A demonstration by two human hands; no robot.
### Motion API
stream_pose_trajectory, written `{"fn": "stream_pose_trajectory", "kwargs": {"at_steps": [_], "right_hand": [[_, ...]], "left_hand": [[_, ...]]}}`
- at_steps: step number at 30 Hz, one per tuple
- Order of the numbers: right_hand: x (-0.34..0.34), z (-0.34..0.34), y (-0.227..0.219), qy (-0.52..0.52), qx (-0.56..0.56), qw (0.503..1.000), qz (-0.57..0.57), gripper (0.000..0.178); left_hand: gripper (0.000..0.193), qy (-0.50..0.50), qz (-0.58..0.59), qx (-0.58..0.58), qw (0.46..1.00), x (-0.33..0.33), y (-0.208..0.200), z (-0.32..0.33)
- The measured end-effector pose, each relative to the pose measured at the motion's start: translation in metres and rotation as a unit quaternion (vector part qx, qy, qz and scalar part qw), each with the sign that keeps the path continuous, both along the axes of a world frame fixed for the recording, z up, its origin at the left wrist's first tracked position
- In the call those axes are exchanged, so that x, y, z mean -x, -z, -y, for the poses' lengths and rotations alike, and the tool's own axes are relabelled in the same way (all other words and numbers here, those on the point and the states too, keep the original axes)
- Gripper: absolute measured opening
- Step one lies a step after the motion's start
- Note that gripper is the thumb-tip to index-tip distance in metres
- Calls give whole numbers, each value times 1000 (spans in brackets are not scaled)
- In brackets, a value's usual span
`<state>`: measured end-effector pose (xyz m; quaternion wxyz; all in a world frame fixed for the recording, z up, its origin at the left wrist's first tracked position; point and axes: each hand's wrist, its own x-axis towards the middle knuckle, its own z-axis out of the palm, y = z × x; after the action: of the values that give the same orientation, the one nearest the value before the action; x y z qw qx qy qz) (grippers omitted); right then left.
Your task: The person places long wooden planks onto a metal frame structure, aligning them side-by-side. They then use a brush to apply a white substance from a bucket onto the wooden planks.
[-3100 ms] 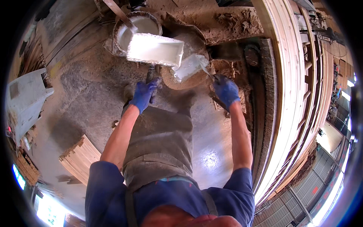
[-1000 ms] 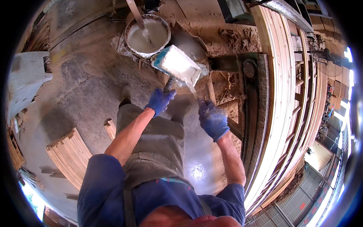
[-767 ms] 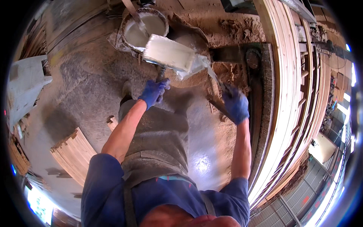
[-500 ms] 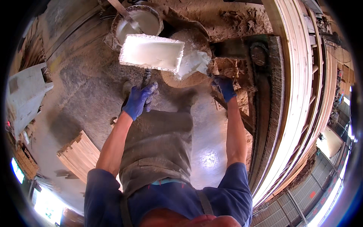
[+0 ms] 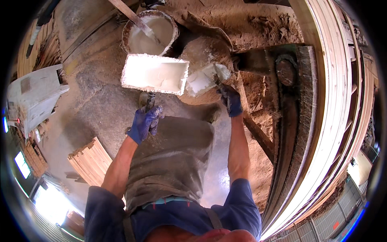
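Both hands gloved: left hand grips hawk handle, right hand holds trowel loaded with white plaster. Mid-scoop; next needs level hawk.

Under me the concrete floor is grey and dusty, with sawdust heaped at one o'clock. Long pale planks curve down my three o'clock side. A small stack of boards lies at eight o'clock, where daylight glares in.
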<state>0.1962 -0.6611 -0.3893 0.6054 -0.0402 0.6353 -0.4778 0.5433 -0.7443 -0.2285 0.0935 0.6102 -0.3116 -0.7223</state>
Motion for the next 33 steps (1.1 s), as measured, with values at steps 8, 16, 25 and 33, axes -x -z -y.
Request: {"fn": "stream_pose_trajectory", "kwargs": {"at_steps": [8,16,25,33], "right_hand": [[-9,13,-179,-150,63,972,-169,29],[-101,12,-267,-525,178,394,-733,29],[-50,29,-289,-412,42,604,-681,30],[47,43,-59,-370,-22,851,-374,20]], "left_hand": [[17,-53,-9,-22,998,-1,34,-28],[20,2,-62,-28,998,25,-12,3],[20,-12,-68,-43,997,-2,13,33],[23,2,-58,-19,998,-32,3,44]]}}
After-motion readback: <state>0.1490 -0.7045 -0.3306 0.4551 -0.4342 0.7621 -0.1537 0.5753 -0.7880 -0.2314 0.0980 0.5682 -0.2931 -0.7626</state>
